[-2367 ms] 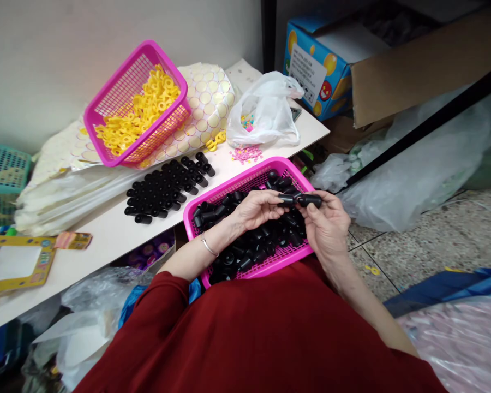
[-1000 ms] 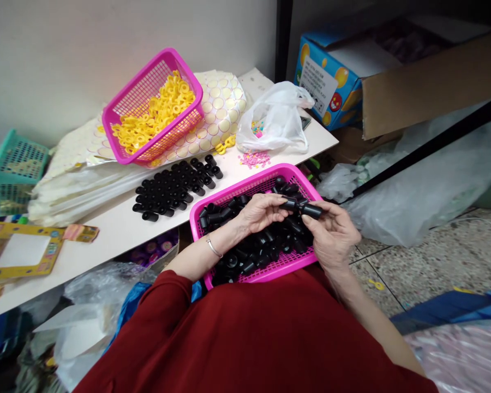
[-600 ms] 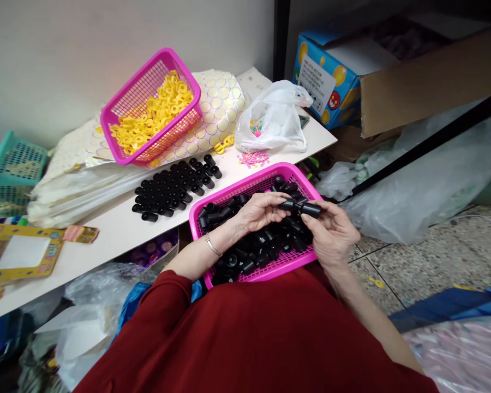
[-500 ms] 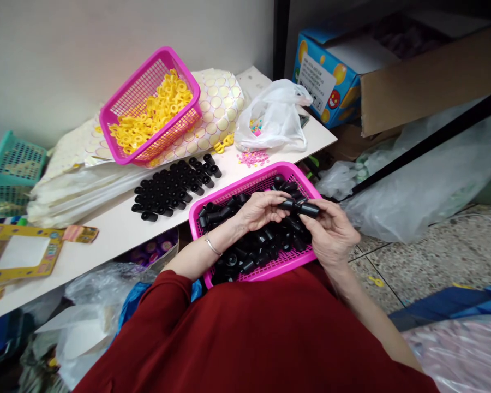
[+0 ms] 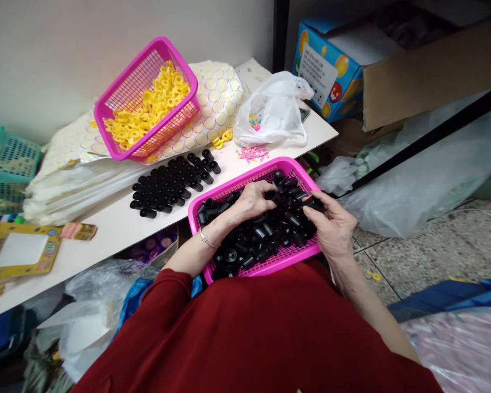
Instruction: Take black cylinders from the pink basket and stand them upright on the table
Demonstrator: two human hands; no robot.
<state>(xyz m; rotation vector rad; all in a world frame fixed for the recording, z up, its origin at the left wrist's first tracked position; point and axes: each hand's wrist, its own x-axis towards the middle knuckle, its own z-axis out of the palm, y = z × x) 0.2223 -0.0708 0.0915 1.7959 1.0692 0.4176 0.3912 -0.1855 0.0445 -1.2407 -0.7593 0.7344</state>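
Observation:
My left hand [image 5: 253, 201] reaches into a pink basket [image 5: 199, 243] of black plastic tubes. Its fingers and thumb are closed around one dark tube among the others; its outline is partly hidden. At the basket's right end my right hand [image 5: 335, 221] pinches another black tube [image 5: 314, 203] between thumb and fingers, just above the pile. More black tubes [image 5: 264, 232] lie loose at all angles in the basket, which sits against the red garment. On the white table, a block of black tubes [image 5: 167, 183] stands upright in close rows.
A second pink basket [image 5: 106, 139] with yellow plastic rings [image 5: 151, 106] stands at the back on patterned sheets [image 5: 215, 90]. Near it are a white plastic bag [image 5: 280, 112] and small pink bits [image 5: 252, 154]. An open carton [image 5: 331, 71] is at right; a yellow frame box [image 5: 20, 248] lies left.
My left hand has come away from my right hand, down and left into the pile. The right hand stays near the basket's right rim with its tube. The view has shifted slightly.

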